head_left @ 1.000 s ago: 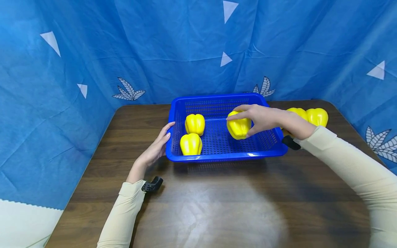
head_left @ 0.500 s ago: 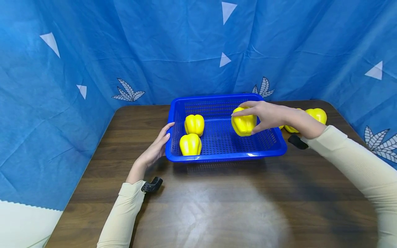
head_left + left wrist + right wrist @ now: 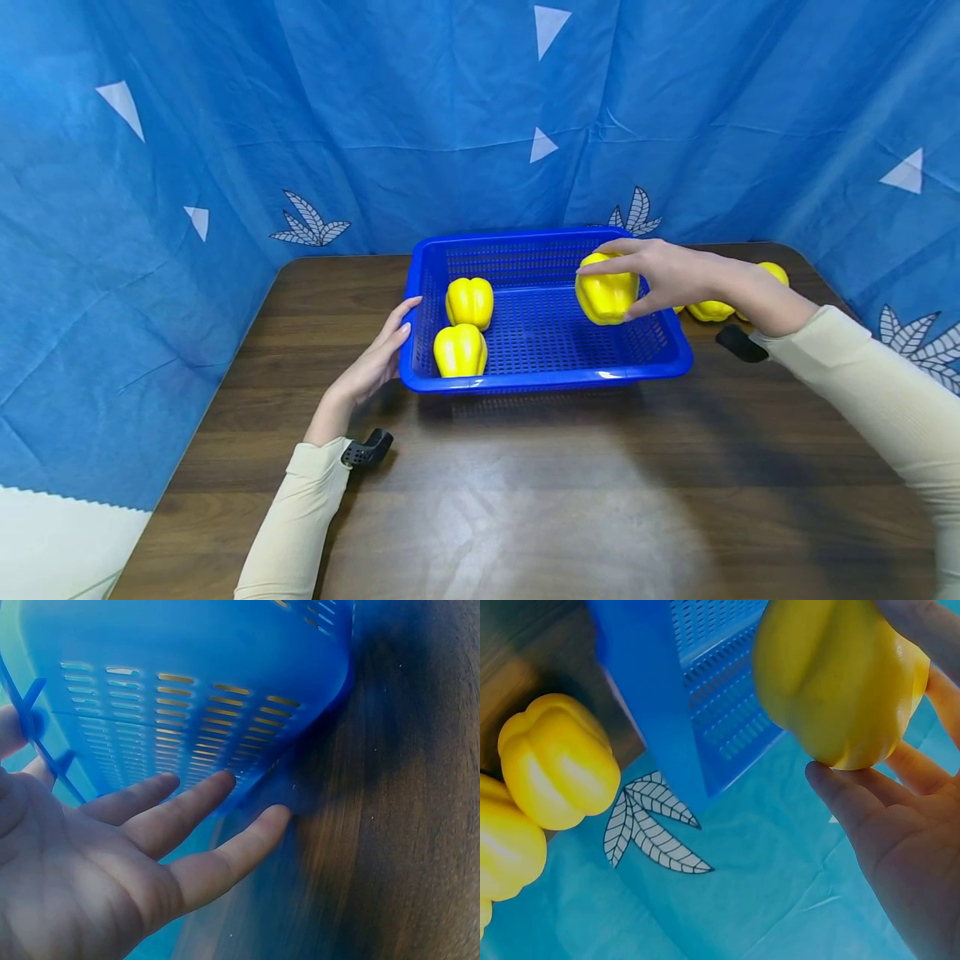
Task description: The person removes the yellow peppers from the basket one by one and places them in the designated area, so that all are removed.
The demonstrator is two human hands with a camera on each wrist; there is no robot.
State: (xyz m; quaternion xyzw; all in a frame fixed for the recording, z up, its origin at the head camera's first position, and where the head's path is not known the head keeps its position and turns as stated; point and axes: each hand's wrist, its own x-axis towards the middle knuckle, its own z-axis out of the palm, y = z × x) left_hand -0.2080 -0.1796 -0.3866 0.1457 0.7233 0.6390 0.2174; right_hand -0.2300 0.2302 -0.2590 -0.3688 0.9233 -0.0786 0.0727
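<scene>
My right hand [image 3: 667,271] grips a yellow bell pepper [image 3: 606,292] between thumb and fingers, above the right end of a blue plastic basket [image 3: 540,382]. In the right wrist view the held bell pepper [image 3: 832,682] shows in front of the basket's wall [image 3: 649,690]. Two more bell peppers [image 3: 469,302] [image 3: 460,350] sit inside the basket at its left end. My left hand [image 3: 367,367] holds the basket's left rim. In the left wrist view, thumb and forefinger reach over the rim while the other fingers [image 3: 187,817] extend along the slotted outer wall.
Several yellow bell peppers [image 3: 712,311] lie on the wooden table [image 3: 510,500] right of the basket, partly hidden by the right forearm; one [image 3: 559,761] shows plainly in the right wrist view. A blue curtain [image 3: 450,125] hangs behind and at both sides.
My right hand has moved right and slightly up with the bell pepper, from over the basket's middle right toward its right rim. The left hand and basket have stayed put.
</scene>
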